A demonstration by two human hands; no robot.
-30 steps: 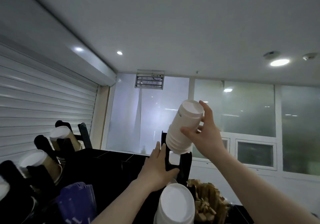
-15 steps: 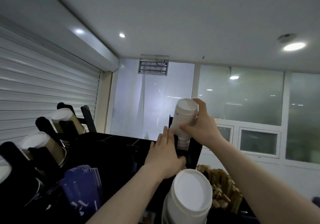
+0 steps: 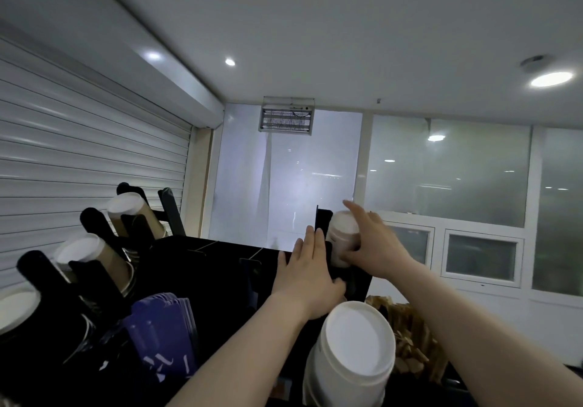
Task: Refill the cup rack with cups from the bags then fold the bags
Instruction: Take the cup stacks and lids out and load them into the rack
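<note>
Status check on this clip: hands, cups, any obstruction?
Left hand flat on rack. Right hand grips cup stack, low in slot. No obstruction seen.

A black cup rack [image 3: 220, 268] carries everything. Along its left side, upright posts [image 3: 94, 227] hold tilted stacks of brown cups [image 3: 132, 214], their white bottoms facing the camera; the nearest stack at the left edge is mostly cut off. At the far right corner, small white cups [image 3: 342, 233] sit between two black posts. Near the front stands a stack of large white cups [image 3: 353, 353], bottom up. Purple sleeves [image 3: 164, 327] stand packed in a front compartment. Wooden sticks [image 3: 410, 337] lie just right of the large stack; whether they are in the rack cannot be told.
</note>
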